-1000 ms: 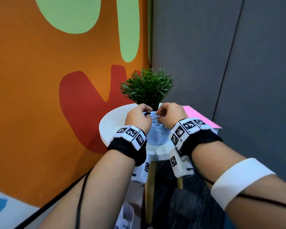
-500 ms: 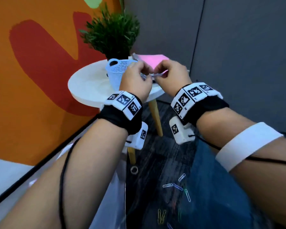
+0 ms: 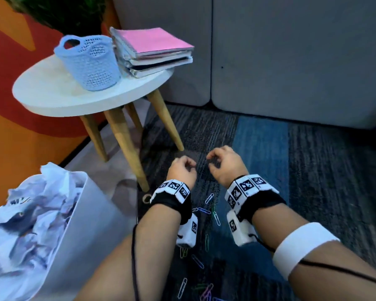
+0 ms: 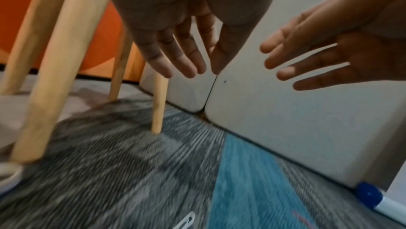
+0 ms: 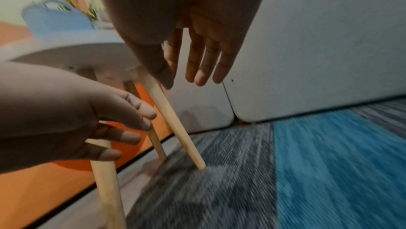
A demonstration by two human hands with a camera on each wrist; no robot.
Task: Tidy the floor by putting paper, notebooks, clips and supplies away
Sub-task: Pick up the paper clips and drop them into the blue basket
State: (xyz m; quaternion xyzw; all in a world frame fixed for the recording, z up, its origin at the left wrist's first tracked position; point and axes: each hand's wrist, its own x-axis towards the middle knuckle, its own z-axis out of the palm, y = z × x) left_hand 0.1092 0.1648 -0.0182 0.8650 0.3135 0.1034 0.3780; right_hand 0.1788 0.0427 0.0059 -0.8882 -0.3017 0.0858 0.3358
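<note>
Several coloured paper clips [image 3: 209,198] lie scattered on the dark carpet under and behind my wrists; one white clip [image 4: 187,220] shows in the left wrist view. My left hand [image 3: 181,170] and right hand [image 3: 224,164] hover side by side over the carpet, just in front of the table legs. Both hold nothing. The wrist views show the left hand [image 4: 191,71] and right hand [image 5: 193,76] with relaxed, nearly straight fingers. A pale blue mesh basket [image 3: 89,61] and a stack of notebooks [image 3: 152,46] with a pink cover stand on the round white table [image 3: 52,98].
A grey bin [image 3: 85,224] stuffed with crumpled paper stands at the left. A small tape ring [image 3: 147,198] lies by a wooden table leg [image 3: 126,146]. A blue-capped marker [image 4: 369,194] rests against the grey wall panels [image 3: 291,61]. A plant sits behind the basket.
Both hands have dropped from the basket on the table to just above the carpet. They pinched something small between them earlier and are now empty. The view has tilted down to the floor.
</note>
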